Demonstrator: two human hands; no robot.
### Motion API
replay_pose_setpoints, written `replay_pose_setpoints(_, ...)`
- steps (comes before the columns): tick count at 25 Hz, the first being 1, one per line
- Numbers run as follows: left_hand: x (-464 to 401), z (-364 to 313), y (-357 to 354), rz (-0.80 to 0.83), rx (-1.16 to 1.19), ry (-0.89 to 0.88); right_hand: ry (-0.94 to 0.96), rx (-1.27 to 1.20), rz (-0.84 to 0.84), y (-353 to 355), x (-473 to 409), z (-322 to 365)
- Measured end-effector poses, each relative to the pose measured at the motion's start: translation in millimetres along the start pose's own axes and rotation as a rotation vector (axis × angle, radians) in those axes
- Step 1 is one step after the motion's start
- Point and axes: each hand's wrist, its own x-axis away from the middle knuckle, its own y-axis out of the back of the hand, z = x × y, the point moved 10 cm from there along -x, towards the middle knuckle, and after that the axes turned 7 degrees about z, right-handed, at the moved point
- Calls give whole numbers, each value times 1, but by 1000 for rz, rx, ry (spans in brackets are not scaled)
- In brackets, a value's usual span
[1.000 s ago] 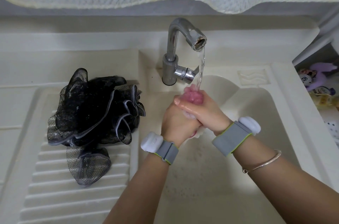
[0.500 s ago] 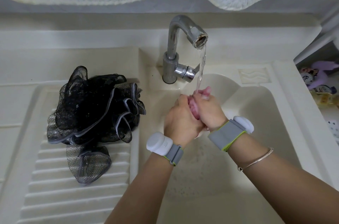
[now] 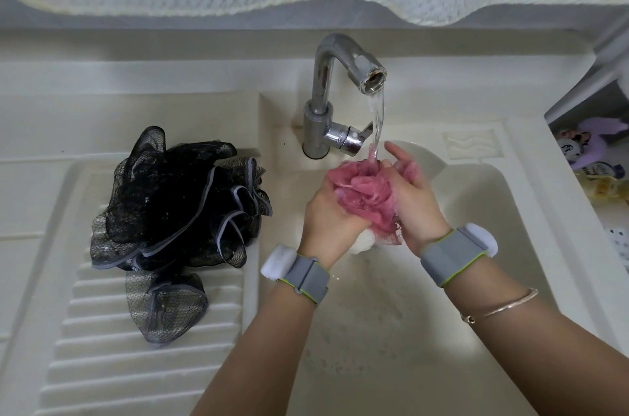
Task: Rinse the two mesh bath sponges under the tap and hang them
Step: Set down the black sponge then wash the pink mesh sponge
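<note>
Both grips, left hand [image 3: 328, 211] and right hand [image 3: 417, 208], curled round pink mesh bath sponge [image 3: 369, 192] under tap stream; black mesh bath sponge [image 3: 177, 208] left, nearer left hand.

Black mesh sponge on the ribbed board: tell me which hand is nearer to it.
Left. The left hand grips the pink sponge just right of the black mesh sponge; the right hand is on the pink sponge's far side, farther away.
</note>
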Motion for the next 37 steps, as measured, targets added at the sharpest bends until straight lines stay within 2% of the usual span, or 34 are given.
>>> replay_pose_setpoints(2,-2,1,3,-9,-79,15,67,-74,173,-21,8,10)
replay_pose_setpoints(4,-2,1,4,-22,-161,45,122,145,333,-43,17,16)
replay_pose_setpoints(5,-2,-2,3,-16,-195,42,153,292,352,-47,18,16)
replay_pose_setpoints(8,1,-14,-8,8,-291,-63,151,721,165,-34,10,13)
replay_pose_setpoints(10,5,-14,-10,-10,-198,-90,121,795,62,-27,6,13)
replay_pose_setpoints(11,5,-12,-10,-11,-165,-93,95,795,27,-26,4,12)
replay_pose_setpoints(14,2,-8,-12,-16,-276,-98,5,731,-24,-21,-5,8)
replay_pose_setpoints(18,3,-15,-6,-53,-280,-136,49,775,-30,-22,-8,16)
replay_pose_setpoints(20,4,-14,-7,-32,-269,-129,-11,666,-46,-14,-11,9)
replay_pose_setpoints(23,7,-16,-7,-13,-132,-134,-74,412,-129,8,-12,8)
replay_pose_setpoints(27,0,-7,-12,52,-66,-103,-93,348,-153,24,-10,9)
replay_pose_setpoints(29,-3,3,-19,160,147,-42,-127,321,-156,24,-7,4)
replay_pose_setpoints(30,-3,7,-22,214,238,-9,-144,352,-124,20,-7,-1)
replay_pose_setpoints(32,-5,15,-23,215,232,42,-140,404,-48,8,-5,-2)
replay_pose_setpoints(35,-10,25,-14,132,150,69,-86,212,22,-2,4,5)
replay_pose_setpoints(37,-16,30,-10,112,113,75,-6,92,168,-15,11,13)
